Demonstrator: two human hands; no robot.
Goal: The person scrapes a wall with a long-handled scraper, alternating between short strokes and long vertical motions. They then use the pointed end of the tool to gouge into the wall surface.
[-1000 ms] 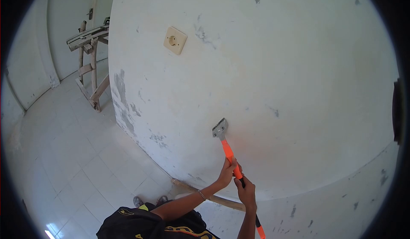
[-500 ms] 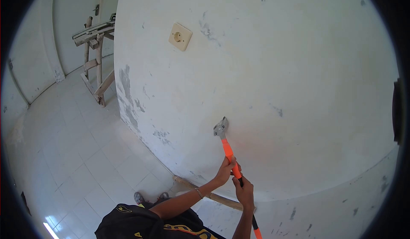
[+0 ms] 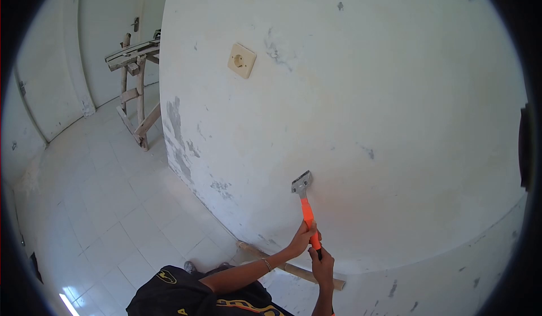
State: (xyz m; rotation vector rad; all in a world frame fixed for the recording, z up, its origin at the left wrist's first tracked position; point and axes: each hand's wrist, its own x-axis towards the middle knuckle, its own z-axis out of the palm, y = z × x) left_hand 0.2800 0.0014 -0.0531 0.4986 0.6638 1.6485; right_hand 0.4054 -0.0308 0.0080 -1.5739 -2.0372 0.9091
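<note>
Scraper: long orange-handled scraper (image 3: 307,213) with a grey metal blade, tilted, its blade against the white plastered wall (image 3: 395,118), well below and right of the cream square wall socket (image 3: 241,60).
Left hand (image 3: 300,238): fingers wrapped round the orange handle.
Right hand (image 3: 323,266): clenched on the black lower shaft, just beneath.
Wooden trestle (image 3: 138,90): left of the socket.

The long scraper with a bright orange plastic handle (image 3: 308,214) has a dull grey metal blade (image 3: 302,182); the white plastered wall (image 3: 395,118) looks matt, scuffed grey in patches; the white floor tiles (image 3: 113,203) are smooth, glossy; the bare wooden trestle (image 3: 138,101) looks rough.
</note>
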